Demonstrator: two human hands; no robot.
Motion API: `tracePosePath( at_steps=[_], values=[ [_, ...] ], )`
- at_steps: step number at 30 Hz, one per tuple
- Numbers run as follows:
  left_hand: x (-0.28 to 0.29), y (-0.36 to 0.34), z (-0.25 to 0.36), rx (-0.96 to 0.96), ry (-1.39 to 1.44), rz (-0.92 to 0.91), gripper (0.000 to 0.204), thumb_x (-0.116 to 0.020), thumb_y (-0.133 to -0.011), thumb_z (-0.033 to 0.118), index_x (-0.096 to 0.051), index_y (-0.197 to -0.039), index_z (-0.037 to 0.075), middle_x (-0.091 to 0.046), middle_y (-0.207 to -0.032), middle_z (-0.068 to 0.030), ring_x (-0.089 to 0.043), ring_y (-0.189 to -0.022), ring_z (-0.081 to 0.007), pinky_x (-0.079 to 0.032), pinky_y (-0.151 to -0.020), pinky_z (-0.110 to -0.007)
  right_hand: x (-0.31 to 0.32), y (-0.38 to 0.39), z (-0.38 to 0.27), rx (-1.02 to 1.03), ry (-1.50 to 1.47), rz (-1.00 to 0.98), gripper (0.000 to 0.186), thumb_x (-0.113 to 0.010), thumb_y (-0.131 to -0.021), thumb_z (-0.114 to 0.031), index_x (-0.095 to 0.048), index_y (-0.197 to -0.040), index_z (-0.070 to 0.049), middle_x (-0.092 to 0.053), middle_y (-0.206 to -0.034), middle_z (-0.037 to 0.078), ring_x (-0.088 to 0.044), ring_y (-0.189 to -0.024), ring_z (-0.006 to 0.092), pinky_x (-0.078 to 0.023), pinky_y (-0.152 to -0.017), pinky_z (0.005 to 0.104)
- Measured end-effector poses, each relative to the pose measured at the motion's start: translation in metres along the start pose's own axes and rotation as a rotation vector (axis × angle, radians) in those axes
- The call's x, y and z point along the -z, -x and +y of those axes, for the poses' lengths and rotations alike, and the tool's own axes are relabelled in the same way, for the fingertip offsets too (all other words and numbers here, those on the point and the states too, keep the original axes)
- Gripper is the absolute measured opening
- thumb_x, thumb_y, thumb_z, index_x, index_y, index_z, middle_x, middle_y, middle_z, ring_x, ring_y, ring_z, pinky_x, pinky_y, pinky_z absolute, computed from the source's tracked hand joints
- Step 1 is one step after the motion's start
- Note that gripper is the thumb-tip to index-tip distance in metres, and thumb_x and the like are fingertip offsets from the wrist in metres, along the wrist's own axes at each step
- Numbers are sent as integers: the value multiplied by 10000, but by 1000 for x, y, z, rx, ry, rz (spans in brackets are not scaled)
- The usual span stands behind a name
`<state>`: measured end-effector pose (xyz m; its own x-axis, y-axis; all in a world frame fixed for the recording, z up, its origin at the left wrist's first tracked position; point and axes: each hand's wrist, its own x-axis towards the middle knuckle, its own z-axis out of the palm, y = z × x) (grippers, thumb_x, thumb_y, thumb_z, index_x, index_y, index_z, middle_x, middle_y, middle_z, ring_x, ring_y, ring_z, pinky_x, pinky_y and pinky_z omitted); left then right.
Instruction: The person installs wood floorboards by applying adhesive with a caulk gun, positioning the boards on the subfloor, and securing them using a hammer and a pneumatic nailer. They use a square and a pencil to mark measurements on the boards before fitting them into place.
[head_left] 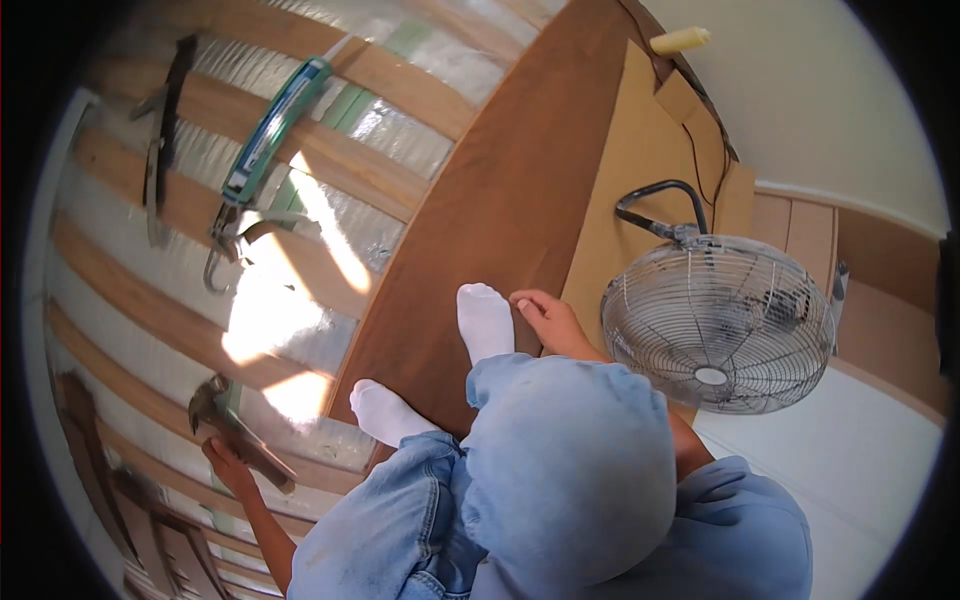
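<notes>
At the lower left, my left hand [230, 466] is closed round the handle of a claw hammer [245, 440], its metal head pointing up and away from me. My right hand [553, 321] is beside the toes of my right foot, just over the brown wood panel [480, 230]. Its thumb and forefinger come together in a pinch; whatever may be between them is too small to make out. My white-socked feet [484, 318] rest on the panel, the right one close to the right hand.
Wooden battens [150, 275] run over shiny foil on the left. On them lie a green caulking gun [275, 130] and a dark metal tool [165, 140]. A round metal-caged fan [715, 330] stands at my right, near cardboard [625, 150] and a pale yellow roll [680, 41].
</notes>
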<state>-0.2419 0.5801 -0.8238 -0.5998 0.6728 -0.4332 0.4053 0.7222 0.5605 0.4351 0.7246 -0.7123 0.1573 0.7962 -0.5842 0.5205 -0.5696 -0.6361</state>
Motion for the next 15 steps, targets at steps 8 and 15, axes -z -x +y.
tracePosePath(
  at_steps=[8, 15],
  values=[
    [15, -45, -15, 200, -126, -79, 360, -473, -1135, 364, -566, -1179, 19, -628, -1027, -107, -608, -719, -201, -529, -589, -328, 13, 163, 101, -247, 19, -25, 281, -572, -1088, -248, -726, -1161, -24, -771, -1075, 113, -723, -978, 207, -552, -899, 348],
    [-5, -98, 42, 162, -167, -217, 348, -476, -1135, 351, -567, -1169, 18, -624, -1020, -104, -605, -715, -197, -529, -589, -328, -38, 321, 214, -572, 111, 337, 263, -665, -957, -244, -720, -1064, -10, -731, -1032, 201, -689, -972, 409, -550, -871, 475]
  ],
)
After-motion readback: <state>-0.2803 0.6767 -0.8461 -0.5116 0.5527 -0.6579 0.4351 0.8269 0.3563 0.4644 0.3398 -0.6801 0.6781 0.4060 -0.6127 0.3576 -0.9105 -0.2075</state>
